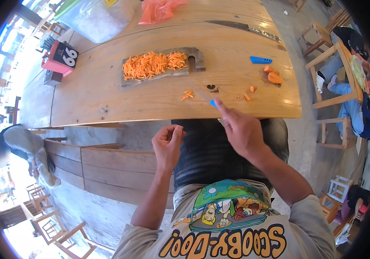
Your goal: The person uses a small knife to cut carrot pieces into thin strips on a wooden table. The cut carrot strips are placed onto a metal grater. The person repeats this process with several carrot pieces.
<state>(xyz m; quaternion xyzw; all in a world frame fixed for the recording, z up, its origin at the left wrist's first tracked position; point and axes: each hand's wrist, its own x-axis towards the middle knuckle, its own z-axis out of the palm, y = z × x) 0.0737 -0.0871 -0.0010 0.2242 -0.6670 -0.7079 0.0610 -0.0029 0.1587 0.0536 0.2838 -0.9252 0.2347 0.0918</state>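
Observation:
My right hand (241,132) grips the blue handle (213,103) of a small knife near the table's front edge. Its thin blade (200,91) points away to the left and is blurred, beside a few loose carrot sticks (187,94) on the wood. My left hand (168,145) is curled before the table edge, thumb against the fingers, with nothing visible in it. Beyond the hands, a heap of carrot sticks (149,64) covers most of a wooden cutting board (199,60) with a hooked end. Two carrot pieces (275,77) and smaller carrot bits (247,97) lie to the right.
On the wooden table (114,100) are a large knife (232,24), a blue knife sheath (261,60), a red plastic bag (162,10), a clear plastic tub (97,24) and a pink utensil holder (60,58). A wooden bench (117,162) stands left; people sit at both sides.

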